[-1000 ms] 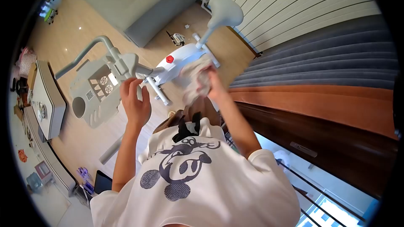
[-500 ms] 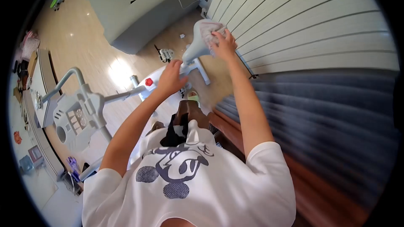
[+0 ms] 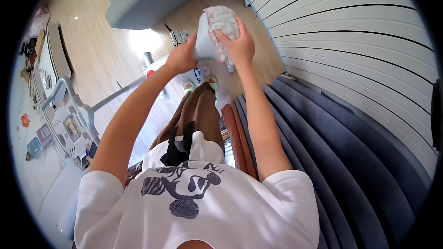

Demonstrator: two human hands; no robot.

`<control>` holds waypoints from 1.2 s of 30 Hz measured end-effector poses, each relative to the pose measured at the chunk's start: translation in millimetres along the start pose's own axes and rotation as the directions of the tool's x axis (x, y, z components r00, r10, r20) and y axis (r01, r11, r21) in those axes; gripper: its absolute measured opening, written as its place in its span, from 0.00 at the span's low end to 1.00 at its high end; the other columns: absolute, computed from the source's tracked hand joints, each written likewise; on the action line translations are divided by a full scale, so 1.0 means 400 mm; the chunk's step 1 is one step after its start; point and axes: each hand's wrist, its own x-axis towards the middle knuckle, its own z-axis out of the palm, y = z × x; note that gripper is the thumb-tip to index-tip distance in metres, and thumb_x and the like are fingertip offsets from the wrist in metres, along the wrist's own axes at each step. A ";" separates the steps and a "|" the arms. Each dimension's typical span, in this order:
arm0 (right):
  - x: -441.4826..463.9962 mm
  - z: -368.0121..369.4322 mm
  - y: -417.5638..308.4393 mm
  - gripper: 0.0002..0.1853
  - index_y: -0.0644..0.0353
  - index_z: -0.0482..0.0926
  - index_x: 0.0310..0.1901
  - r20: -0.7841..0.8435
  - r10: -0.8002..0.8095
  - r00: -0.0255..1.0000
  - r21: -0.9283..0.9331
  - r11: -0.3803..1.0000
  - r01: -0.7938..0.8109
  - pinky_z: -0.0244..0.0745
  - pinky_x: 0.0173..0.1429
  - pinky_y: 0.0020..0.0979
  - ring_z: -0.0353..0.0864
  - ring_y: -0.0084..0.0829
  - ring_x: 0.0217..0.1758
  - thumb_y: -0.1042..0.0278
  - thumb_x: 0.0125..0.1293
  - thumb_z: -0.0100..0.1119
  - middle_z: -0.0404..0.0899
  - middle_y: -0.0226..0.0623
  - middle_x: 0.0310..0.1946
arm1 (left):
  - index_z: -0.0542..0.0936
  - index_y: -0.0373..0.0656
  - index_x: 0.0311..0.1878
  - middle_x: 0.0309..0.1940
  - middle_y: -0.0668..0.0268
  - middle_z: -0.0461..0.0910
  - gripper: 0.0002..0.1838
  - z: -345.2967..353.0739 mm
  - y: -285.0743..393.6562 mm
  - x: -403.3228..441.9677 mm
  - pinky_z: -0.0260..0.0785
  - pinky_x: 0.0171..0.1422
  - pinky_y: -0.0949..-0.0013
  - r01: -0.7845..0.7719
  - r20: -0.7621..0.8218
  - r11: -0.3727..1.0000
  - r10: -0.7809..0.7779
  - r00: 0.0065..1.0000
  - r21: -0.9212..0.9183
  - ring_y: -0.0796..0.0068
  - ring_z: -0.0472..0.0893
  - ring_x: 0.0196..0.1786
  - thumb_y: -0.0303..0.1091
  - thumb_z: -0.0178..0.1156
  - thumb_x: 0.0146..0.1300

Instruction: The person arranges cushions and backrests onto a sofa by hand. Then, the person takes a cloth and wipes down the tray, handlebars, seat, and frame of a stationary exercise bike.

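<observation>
An exercise bike's pale grey saddle (image 3: 204, 41) is in front of me, its narrow end toward my left hand (image 3: 182, 57). That hand grips the narrow end, thumb along its side. A whitish cloth with a pinkish-red edge (image 3: 222, 23) covers the saddle's wide end. My right hand (image 3: 240, 46) holds the cloth against the saddle, with fingers on the far side and thumb on top. The bike's grey handlebar and console (image 3: 71, 122) stand to the left, joined by a grey bar (image 3: 119, 93) to the frame, where a red knob (image 3: 150, 74) shows.
A grey sofa (image 3: 138, 0) stands beyond the saddle. White slatted panelling (image 3: 332, 37) and a dark blue-grey curtain (image 3: 341, 133) run along the right. A power strip (image 3: 177, 37) lies on the wooden floor (image 3: 87, 41). Furniture with assorted items lines the left side.
My left hand has moved up slightly and now grips the saddle's narrow end. The cloth is spread wider over the wide end under my right hand. My view has shifted, showing my feet.
</observation>
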 end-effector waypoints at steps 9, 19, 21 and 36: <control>-0.051 0.026 0.016 0.44 0.46 0.70 0.69 -0.147 -0.026 0.989 -0.038 0.999 0.021 0.78 0.51 0.46 0.82 0.51 0.49 0.40 0.50 0.75 0.81 0.48 0.46 | 0.59 0.52 0.73 0.45 0.45 0.81 0.48 -0.002 -0.025 0.013 0.76 0.51 0.48 -0.050 0.004 0.998 0.050 0.999 0.024 0.40 0.82 0.47 0.30 0.70 0.46; -0.083 0.057 -0.036 0.35 0.39 0.66 0.73 -0.034 -0.343 0.939 -0.607 0.754 0.253 0.54 0.74 0.63 0.61 0.52 0.75 0.43 0.65 0.60 0.67 0.53 0.67 | 0.64 0.46 0.70 0.48 0.45 0.81 0.45 0.021 -0.048 -0.007 0.75 0.56 0.51 -0.065 -0.065 0.995 0.060 0.996 -0.079 0.43 0.81 0.52 0.31 0.72 0.45; -0.138 0.106 -0.058 0.33 0.37 0.65 0.74 0.161 -0.522 0.838 -0.584 0.634 0.507 0.42 0.77 0.68 0.52 0.53 0.80 0.44 0.69 0.57 0.59 0.50 0.75 | 0.67 0.44 0.68 0.49 0.44 0.80 0.42 0.055 -0.097 0.000 0.75 0.58 0.53 -0.120 -0.115 0.985 0.106 0.988 -0.122 0.43 0.81 0.53 0.31 0.72 0.47; -0.076 0.198 -0.155 0.22 0.51 0.82 0.57 0.391 -0.565 0.727 -0.613 0.430 0.663 0.44 0.80 0.58 0.65 0.49 0.73 0.49 0.67 0.56 0.75 0.44 0.64 | 0.79 0.33 0.54 0.48 0.54 0.83 0.17 0.081 -0.363 -0.457 0.79 0.49 0.65 0.150 -0.149 0.740 -0.322 0.935 -0.656 0.65 0.85 0.43 0.25 0.63 0.62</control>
